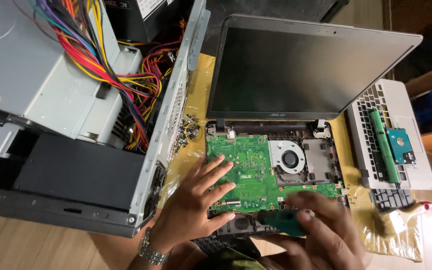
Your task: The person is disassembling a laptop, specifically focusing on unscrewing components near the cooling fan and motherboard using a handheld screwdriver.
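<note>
1. In the middle of the worktop (36, 245), on a crinkled plastic sheet (406, 240), lies an opened laptop base (326, 165) with the green motherboard (248, 170) bare and the dark screen (296, 70) tilted back behind it.
2. Probably light but fragile, this motherboard: thin, stiff, covered with small parts. Better to be held by the edges or pressed only on flat bare places, not on the chips or the connectors.
3. Beside it, to the right on the board, sits a round cooling fan (288, 159) in a silver frame; likely delicate too at its blades.
4. Left hand (196, 200): spread wide and flat, fingers apart, resting on the left part of the motherboard, holding nothing, only pressing down.
5. Right hand (321, 230): closed around the green handle of a screwdriver (281, 220), lying across the front edge of the laptop base. Handle looks ribbed, so not slippery. Tip of the tool hidden, cannot tell where it touches.
6. On the left stands an open desktop computer case (76, 100), surely heavy and rigid, with a bundle of coloured wires (101, 65) hanging inside.
7. Between case and laptop lies a small heap of screws (188, 130), easy to scatter.
8. At the right, well apart from the hands, lies a silver keyboard cover (416, 170) with a hard drive (401, 145) and a green memory stick (383, 145) on top.
</note>
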